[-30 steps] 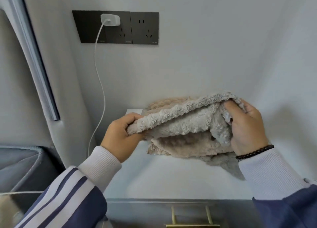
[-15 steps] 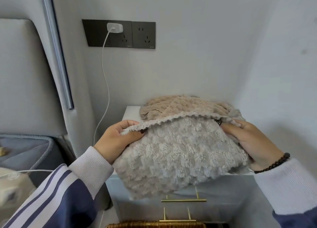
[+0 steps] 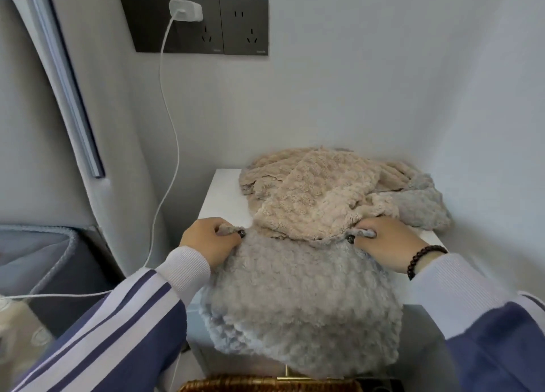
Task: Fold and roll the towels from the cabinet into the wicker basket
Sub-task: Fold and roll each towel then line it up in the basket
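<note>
A fluffy grey towel [image 3: 300, 306] hangs over the front edge of the white cabinet top [image 3: 224, 197]. My left hand [image 3: 206, 239] pinches its upper left corner and my right hand [image 3: 386, 244] pinches its upper right corner, both low on the cabinet top. Behind them lies a heap of towels: a beige towel [image 3: 309, 191] on top and another grey towel [image 3: 421, 205] at the right. The rim of the wicker basket [image 3: 265, 384] shows at the bottom edge, below the hanging towel.
A white charger [image 3: 185, 10] sits in a dark wall socket panel [image 3: 236, 25], and its cable [image 3: 169, 126] drops left of the cabinet. A padded headboard and grey bedding [image 3: 38, 259] fill the left. Walls close the back and right.
Both hands have come down onto the cabinet top with the grey towel, which now hangs spread flat over the front edge. The view tilted down, showing the basket rim.
</note>
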A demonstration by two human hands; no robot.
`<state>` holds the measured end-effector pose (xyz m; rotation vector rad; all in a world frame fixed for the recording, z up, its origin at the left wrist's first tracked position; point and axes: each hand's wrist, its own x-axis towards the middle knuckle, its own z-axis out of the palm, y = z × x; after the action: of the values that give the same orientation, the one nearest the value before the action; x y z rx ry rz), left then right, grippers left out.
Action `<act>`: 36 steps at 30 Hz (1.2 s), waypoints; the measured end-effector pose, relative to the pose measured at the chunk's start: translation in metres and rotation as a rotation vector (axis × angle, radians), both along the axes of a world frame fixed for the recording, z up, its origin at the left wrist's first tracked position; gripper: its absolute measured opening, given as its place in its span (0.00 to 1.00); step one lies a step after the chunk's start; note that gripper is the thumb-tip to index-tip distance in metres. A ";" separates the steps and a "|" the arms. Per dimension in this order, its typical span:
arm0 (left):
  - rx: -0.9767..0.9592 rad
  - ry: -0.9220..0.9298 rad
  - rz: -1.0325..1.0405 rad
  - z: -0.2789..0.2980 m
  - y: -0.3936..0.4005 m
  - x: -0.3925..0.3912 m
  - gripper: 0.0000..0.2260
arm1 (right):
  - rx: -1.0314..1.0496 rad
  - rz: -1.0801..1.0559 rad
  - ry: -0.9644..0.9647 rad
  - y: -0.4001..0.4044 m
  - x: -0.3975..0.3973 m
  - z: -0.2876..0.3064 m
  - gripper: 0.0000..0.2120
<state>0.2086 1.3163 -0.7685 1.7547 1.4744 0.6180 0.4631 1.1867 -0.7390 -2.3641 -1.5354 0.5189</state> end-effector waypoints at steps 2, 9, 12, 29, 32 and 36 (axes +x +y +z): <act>-0.017 -0.040 0.067 0.000 0.012 0.006 0.05 | -0.041 0.018 -0.028 0.018 0.002 -0.003 0.19; -0.300 -0.413 0.190 0.000 0.051 0.034 0.02 | -0.043 -0.038 -0.041 0.086 0.013 -0.017 0.20; -0.289 -0.567 0.217 -0.003 0.067 0.045 0.03 | 0.000 -0.054 -0.051 0.107 0.023 -0.020 0.15; -0.075 -0.402 0.085 0.013 0.022 0.026 0.03 | 0.094 0.033 -0.035 0.045 0.014 -0.007 0.19; -0.014 -0.288 0.044 0.025 -0.001 0.007 0.02 | 0.102 0.075 -0.027 0.018 0.001 0.013 0.12; -0.032 -0.222 -0.068 0.044 -0.021 -0.017 0.04 | 0.115 0.087 0.096 -0.014 -0.007 0.041 0.17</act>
<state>0.1915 1.2954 -0.7248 1.6470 1.2609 0.7238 0.4556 1.1728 -0.6984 -2.1633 -1.5857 0.5401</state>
